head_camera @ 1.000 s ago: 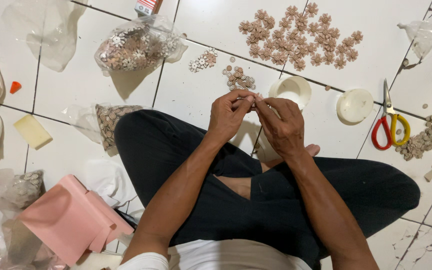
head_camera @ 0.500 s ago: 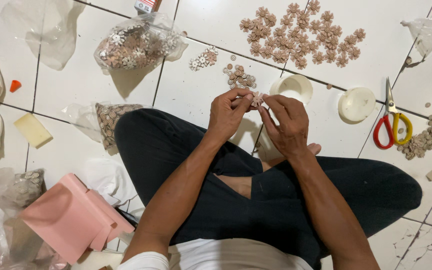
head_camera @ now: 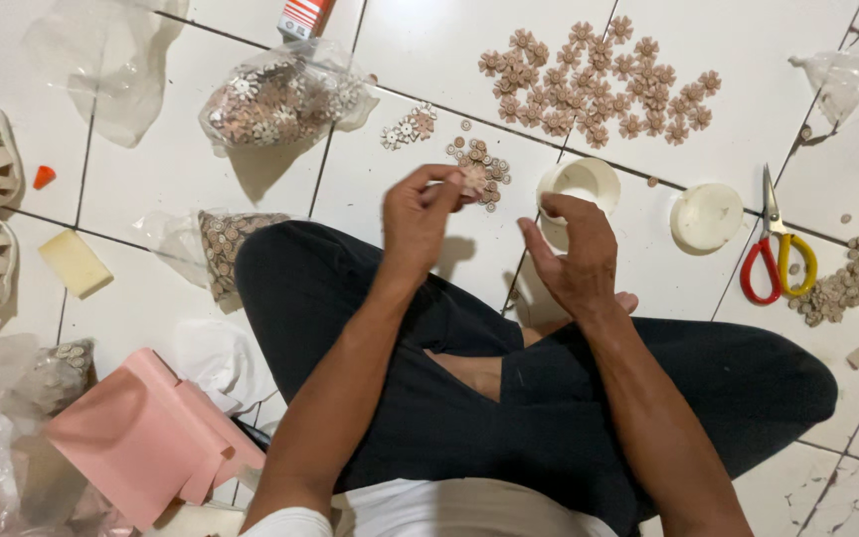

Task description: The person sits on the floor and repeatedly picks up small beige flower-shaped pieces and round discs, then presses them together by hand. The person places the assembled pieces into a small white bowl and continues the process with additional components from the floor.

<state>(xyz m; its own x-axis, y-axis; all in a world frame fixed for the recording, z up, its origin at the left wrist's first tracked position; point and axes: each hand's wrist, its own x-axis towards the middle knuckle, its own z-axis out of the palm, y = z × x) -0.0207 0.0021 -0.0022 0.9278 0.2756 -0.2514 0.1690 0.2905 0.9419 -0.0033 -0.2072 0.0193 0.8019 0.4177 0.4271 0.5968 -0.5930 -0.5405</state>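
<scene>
Your left hand [head_camera: 420, 214] pinches a small tan flower piece [head_camera: 472, 179] above the floor [head_camera: 429, 60], near the little pile. It looks light, thin and bendable, so grip its edges. Your right hand [head_camera: 571, 254] hovers half-curled, holding nothing.

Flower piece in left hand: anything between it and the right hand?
Nothing visible. The left hand pinches the small flower piece above the floor; the right hand is apart to its right, with only bare white tile showing in the gap between them.
</scene>
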